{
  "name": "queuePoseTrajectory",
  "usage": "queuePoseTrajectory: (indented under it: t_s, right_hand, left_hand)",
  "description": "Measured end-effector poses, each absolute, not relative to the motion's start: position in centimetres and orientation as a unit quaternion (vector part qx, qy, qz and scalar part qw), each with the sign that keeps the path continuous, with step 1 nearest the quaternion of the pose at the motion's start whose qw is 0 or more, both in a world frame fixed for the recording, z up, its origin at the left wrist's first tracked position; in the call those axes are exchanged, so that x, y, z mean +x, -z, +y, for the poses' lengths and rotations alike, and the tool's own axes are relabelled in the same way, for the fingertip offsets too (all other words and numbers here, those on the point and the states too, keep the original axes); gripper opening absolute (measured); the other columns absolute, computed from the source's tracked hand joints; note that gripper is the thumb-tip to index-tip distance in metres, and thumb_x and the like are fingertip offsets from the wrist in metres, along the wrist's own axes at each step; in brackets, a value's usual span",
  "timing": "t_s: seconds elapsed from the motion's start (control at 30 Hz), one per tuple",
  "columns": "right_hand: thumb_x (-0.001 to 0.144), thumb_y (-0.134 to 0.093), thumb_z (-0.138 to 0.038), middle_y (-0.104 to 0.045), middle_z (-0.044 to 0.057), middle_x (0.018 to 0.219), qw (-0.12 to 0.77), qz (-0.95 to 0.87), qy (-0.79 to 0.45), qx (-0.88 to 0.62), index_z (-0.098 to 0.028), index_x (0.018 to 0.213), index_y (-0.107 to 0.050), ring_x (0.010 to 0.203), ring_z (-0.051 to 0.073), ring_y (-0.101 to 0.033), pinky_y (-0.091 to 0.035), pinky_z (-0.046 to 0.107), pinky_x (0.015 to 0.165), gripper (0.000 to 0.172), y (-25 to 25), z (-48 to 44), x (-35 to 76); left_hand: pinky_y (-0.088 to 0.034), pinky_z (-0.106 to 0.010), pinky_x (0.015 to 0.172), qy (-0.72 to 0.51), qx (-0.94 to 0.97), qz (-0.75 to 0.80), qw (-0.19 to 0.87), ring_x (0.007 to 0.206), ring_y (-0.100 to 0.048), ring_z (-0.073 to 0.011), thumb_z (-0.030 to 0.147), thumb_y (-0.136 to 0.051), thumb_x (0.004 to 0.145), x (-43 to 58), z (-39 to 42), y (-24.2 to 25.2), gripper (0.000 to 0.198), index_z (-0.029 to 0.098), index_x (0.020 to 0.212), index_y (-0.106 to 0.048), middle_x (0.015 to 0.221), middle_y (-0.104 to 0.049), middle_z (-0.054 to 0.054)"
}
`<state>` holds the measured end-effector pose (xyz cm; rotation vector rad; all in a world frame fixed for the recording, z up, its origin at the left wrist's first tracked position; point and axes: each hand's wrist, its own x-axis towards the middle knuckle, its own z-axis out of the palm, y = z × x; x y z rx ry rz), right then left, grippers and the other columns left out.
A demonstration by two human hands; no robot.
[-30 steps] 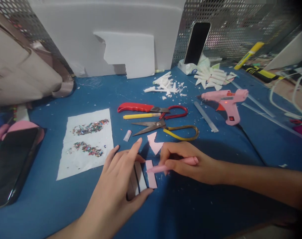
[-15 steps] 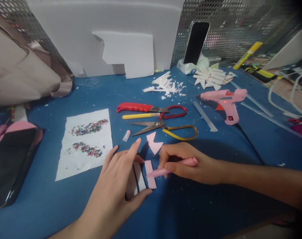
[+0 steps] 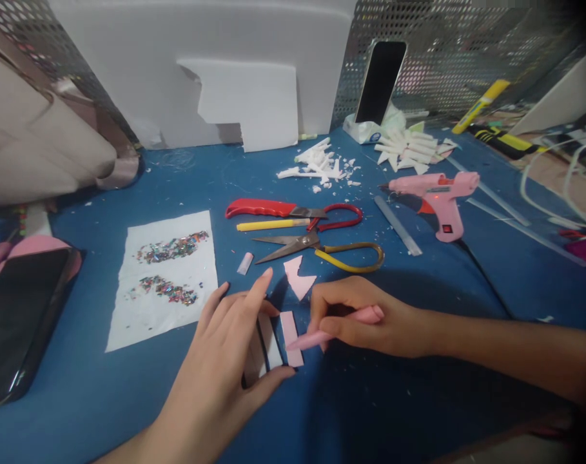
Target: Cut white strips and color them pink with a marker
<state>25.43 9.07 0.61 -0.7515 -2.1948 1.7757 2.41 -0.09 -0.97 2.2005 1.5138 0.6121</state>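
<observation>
The person's left hand arches over flat white pieces edged with dark lines, low in the middle of the blue tabletop; its thumb stands apart from the fingers, with the white pieces showing between them; whether the fingers grip these pieces or only rest over them cannot be told. The right hand has its thumb and fingers clamped on a slim pink pen with a tapered end; the pen slants down to the left, its tip over the lower part of a narrow, flat, pale pink strip; the strip lies just beside the white pieces, between the two hands, its lower end near the left thumb.

Beyond the strip lies a notched, flat pink scrap, near the right hand's fingers; behind that, metal scissors with partly open blades lie beside a thin yellow stick-shaped item and a red-handled tool with a metal end; a small translucent cylinder rests near the scissors' tips; left of it, a creased white paper sheet bears two patches of multicoloured glittery flakes; to the right, a pink glue gun lies near a translucent rod.
</observation>
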Motion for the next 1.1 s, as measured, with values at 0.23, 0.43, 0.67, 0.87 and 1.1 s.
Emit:
queuePoseTrajectory:
  t_s: [0.23,0.43,0.67,0.87,1.1]
  right_hand:
    - [0.095,-0.048,-0.038,-0.062,0.003,0.071,0.110,-0.741,-0.615,-0.244,-0.012,0.079,-0.060,0.064,0.011,-0.055,-0.040,0.021,0.058,0.032,-0.79,9.08,25.31]
    - [0.096,-0.047,-0.039,-0.061,0.002,0.070,0.101,-0.753,-0.604,-0.240,-0.013,0.074,-0.058,0.063,0.010,-0.054,-0.040,0.022,0.059,0.036,-0.62,9.05,25.44]
    - [0.094,-0.051,-0.037,-0.063,0.002,0.072,0.107,-0.756,-0.599,-0.241,-0.013,0.081,-0.061,0.064,0.011,-0.054,-0.040,0.021,0.059,0.029,-0.56,9.10,25.34]
    - [0.094,-0.050,-0.038,-0.062,0.002,0.069,0.110,-0.753,-0.607,-0.227,-0.012,0.075,-0.060,0.063,0.011,-0.055,-0.040,0.021,0.059,0.033,-0.68,9.20,25.42]
    - [0.095,-0.049,-0.038,-0.062,0.002,0.068,0.104,-0.758,-0.604,-0.224,-0.012,0.074,-0.060,0.062,0.010,-0.056,-0.041,0.021,0.058,0.035,-0.63,9.12,25.41]
  left_hand:
    - [-0.012,-0.046,0.117,-0.220,0.784,0.542,0.207,0.111,-0.053,-0.0187,0.034,-0.072,0.078,2.41,-0.13,0.96,0.094,0.024,0.148,-0.011,0.112,-0.059,-0.001]
    - [-0.014,-0.051,0.115,-0.217,0.782,0.544,0.213,0.111,-0.053,-0.0202,0.032,-0.071,0.079,2.40,-0.07,0.68,0.092,0.026,0.148,-0.010,0.113,-0.059,-0.003]
    - [-0.011,-0.044,0.117,-0.211,0.783,0.546,0.211,0.112,-0.051,-0.0181,0.027,-0.073,0.075,2.54,-0.19,0.53,0.097,0.025,0.148,-0.009,0.114,-0.057,-0.001]
    - [-0.010,-0.043,0.117,-0.206,0.782,0.549,0.213,0.113,-0.050,-0.0180,0.025,-0.073,0.075,2.52,-0.21,0.45,0.097,0.025,0.148,-0.010,0.114,-0.055,-0.001]
    - [-0.011,-0.046,0.117,-0.205,0.782,0.548,0.215,0.113,-0.050,-0.0199,0.028,-0.074,0.075,2.56,-0.19,0.46,0.097,0.026,0.148,-0.009,0.114,-0.056,-0.001]
